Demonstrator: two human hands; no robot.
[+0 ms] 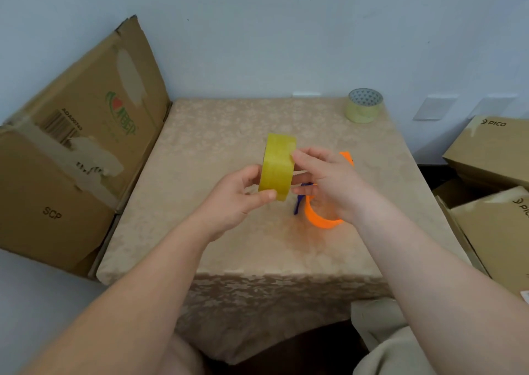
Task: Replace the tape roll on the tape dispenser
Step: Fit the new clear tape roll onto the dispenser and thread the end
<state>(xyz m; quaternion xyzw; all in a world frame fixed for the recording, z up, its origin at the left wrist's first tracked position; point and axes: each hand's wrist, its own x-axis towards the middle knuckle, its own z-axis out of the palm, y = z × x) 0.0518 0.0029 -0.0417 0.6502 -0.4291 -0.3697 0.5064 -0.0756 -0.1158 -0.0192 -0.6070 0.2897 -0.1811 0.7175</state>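
A thick yellow tape roll (pixel 278 166) stands on edge in the air above the table's middle. My left hand (pixel 237 200) grips it from the left, thumb under its lower rim. My right hand (pixel 326 180) touches the roll's right face with its fingertips and also closes around the orange tape dispenser (pixel 320 217), whose curved frame shows below the palm and behind the fingers. A blue part (pixel 299 203) of the dispenser sticks out beneath the roll. A second, paler tape roll (pixel 364 105) lies flat at the table's far right corner.
The small table (pixel 229 246) has a beige patterned cloth. A large cardboard box (pixel 71 151) leans against its left side. Stacked cardboard boxes (pixel 492 151) stand to the right. A pale wall runs behind the table.
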